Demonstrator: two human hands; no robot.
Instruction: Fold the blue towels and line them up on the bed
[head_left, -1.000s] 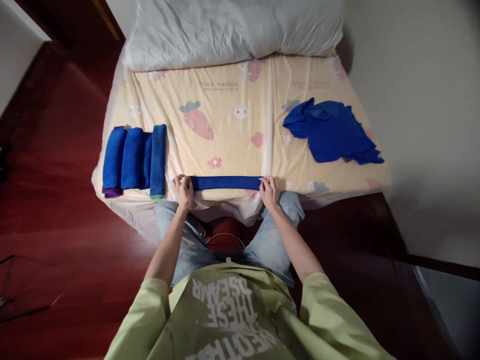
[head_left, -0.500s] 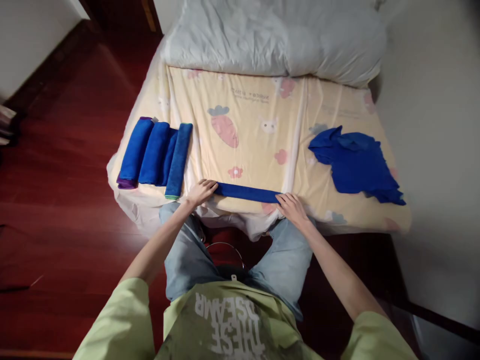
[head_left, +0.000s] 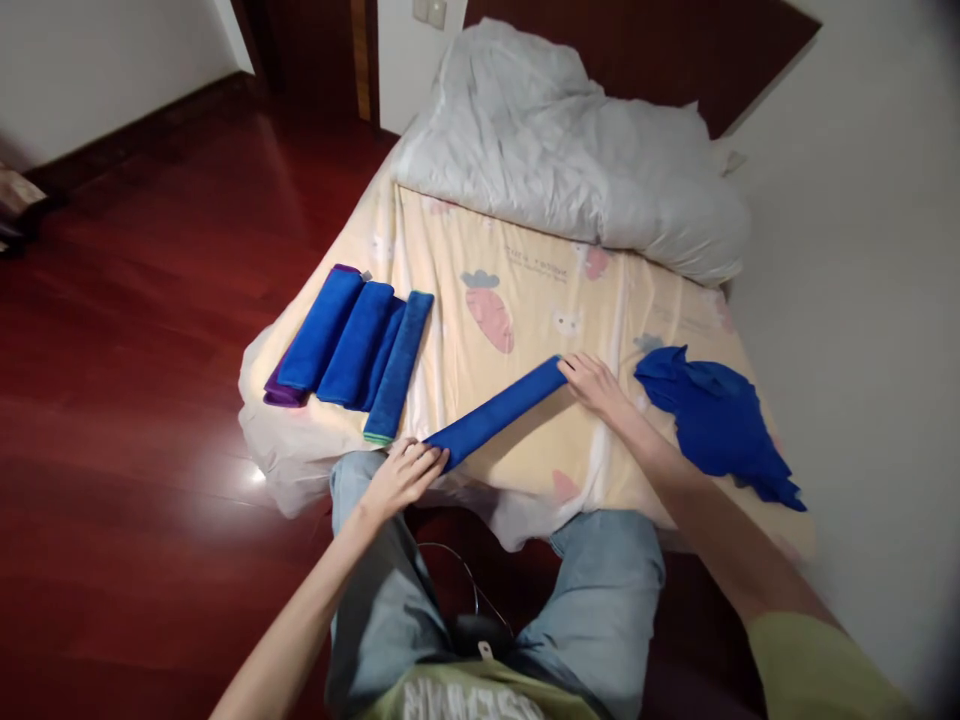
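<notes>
Left hand: fingers slightly parted, laid over the near end of a long, flat, deep-blue folded cloth strip; the thumb is hidden, but the end looks gripped. Right hand: fingers close together, tips pinching the strip's far end; its thumb cannot be made out.

Landmark: the pink printed carrot with grey-green leaves on the pale yellow patterned bed sheet. Strip lies aslant on the person's side of the carrot, stretched between the 2 hands; the shadow beneath suggests its far end is raised clear of the sheet.

Left of the carrot, a row of folded blue cloths: 1 thick roll-like bundle with purple edging, 1 plump plain blue bundle, 1 thinner blue fold against it (separate piece or not, cannot tell), 1 narrow blue strip with green edging nearest the carrot.

Right of the carrot and closer to the person: a loose, crumpled blue cloth heap. Beyond the carrot: a puffy pale-grey quilt.

Progress, as judged: folding looks finished on the row, well advanced on the held strip; the heap is unfolded, number of pieces unclear.
</notes>
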